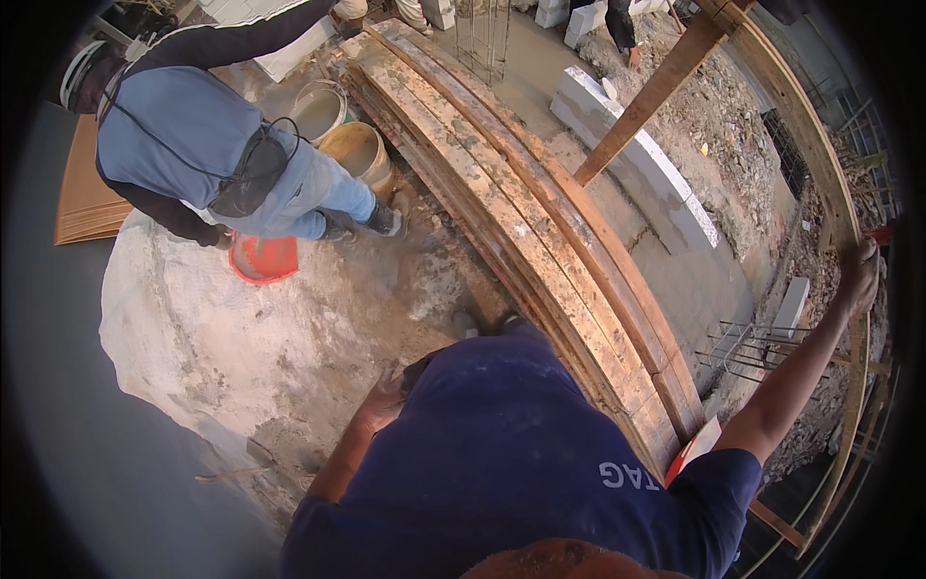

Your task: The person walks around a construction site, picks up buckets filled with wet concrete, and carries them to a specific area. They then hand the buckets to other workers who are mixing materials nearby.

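Note:
Stretched far out to my right, my right hand [857, 277] is closed on an upright wooden beam [837, 179] of a timber frame. A small red thing [880, 234] shows just beyond that hand; I cannot make out what it is. My left hand [384, 398] is low at my left hip, against a dark patch at the edge of my blue shirt. Its fingers are partly hidden there. In front of me long, stained wooden planks [502, 207] lie side by side, running from the far left to the near right.
At the left a person in a blue top [183, 125] bends over an orange-red bucket [262, 259]. Two more buckets, one yellowish [359, 154], stand beside the planks. Beyond lie white blocks [632, 145], wet grey mortar and rubble. A slanted timber brace [656, 96] and rebar [743, 347] are at the right.

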`<state>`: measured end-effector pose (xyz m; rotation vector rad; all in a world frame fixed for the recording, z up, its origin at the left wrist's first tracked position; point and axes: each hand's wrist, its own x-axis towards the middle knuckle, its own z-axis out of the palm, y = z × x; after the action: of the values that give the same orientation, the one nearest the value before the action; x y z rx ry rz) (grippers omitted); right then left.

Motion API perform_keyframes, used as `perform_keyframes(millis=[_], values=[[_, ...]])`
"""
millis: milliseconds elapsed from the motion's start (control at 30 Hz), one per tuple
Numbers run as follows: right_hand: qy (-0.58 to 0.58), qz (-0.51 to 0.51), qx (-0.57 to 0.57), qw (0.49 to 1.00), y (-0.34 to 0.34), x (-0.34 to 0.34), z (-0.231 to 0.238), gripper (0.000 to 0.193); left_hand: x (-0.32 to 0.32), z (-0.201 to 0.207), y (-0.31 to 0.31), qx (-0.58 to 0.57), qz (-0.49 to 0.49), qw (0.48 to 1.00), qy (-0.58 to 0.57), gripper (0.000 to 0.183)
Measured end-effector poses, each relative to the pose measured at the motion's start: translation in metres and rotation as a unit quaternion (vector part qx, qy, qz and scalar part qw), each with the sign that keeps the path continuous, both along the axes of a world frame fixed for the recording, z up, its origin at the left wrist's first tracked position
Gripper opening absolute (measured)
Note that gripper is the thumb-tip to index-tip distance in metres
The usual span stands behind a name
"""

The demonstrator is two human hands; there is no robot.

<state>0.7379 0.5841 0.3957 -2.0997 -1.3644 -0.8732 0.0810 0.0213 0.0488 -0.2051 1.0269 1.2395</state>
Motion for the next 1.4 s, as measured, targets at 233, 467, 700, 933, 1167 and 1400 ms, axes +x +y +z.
perform_keyframes(millis=[233,467,700,933,1167,1400], values=[[0.015,-0.030,-0.028,0.999,0.000,-0.013,0.002,0.062,-0.012,-0.060,-0.030,-0.063,-0.118,0.958,0.255,0.091],[0.012,-0.050,-0.038,0.998,-0.005,-0.017,0.007,0.062,-0.005,-0.043,0.016,-0.125,-0.315,0.765,0.547,0.080],[-0.004,-0.004,0.003,1.000,-0.003,-0.012,-0.001,0.064,-0.072,-0.084,0.002,-0.024,-0.522,0.691,0.499,0.070],[-0.002,0.031,-0.013,0.999,0.033,0.041,-0.013,0.073,-0.119,-0.117,-0.010,-0.139,-0.308,0.680,0.651,0.057],[-0.075,0.063,0.042,0.994,0.031,0.028,-0.020,0.075,-0.092,-0.151,0.018,-0.132,-0.325,0.787,0.508,0.049],[-0.050,0.051,0.066,0.995,0.027,-0.007,-0.041,0.069,-0.076,-0.180,-0.012,-0.114,-0.402,0.699,0.580,0.058]])
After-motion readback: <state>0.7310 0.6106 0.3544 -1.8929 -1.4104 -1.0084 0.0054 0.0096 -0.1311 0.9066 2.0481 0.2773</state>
